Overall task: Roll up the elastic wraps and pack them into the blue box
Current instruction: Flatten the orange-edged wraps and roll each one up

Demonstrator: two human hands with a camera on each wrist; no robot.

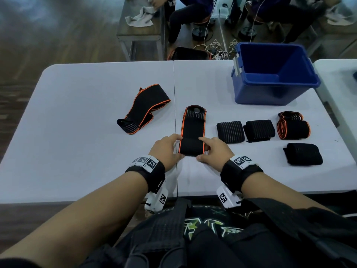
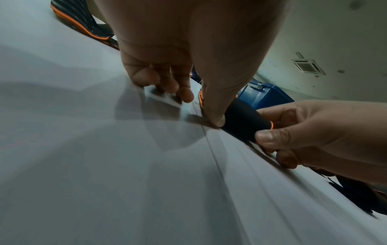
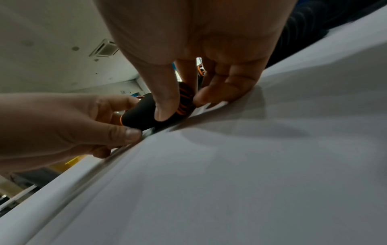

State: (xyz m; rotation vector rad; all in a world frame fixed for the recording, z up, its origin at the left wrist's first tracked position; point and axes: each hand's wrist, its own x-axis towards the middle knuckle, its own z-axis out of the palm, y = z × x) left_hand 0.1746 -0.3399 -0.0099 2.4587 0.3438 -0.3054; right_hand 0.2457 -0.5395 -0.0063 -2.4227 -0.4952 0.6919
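Observation:
A black elastic wrap with orange edging (image 1: pixel 193 130) lies lengthwise in front of me on the white table (image 1: pixel 87 151), its near end rolled into a short roll (image 2: pixel 243 121). My left hand (image 1: pixel 168 149) pinches the roll's left end between thumb and fingers. My right hand (image 1: pixel 212 149) pinches the right end (image 3: pixel 146 116) the same way. The blue box (image 1: pixel 270 74) stands at the back right with nothing visible inside. A loose black and orange wrap (image 1: pixel 144 109) lies unrolled to the left.
Several rolled wraps lie right of my hands: two black ones (image 1: pixel 229 132), (image 1: pixel 259 130), one orange-edged (image 1: pixel 293 128) and another black one (image 1: pixel 303 153) nearer me. A second table's edge (image 1: pixel 336 78) is at the right. People sit beyond the table.

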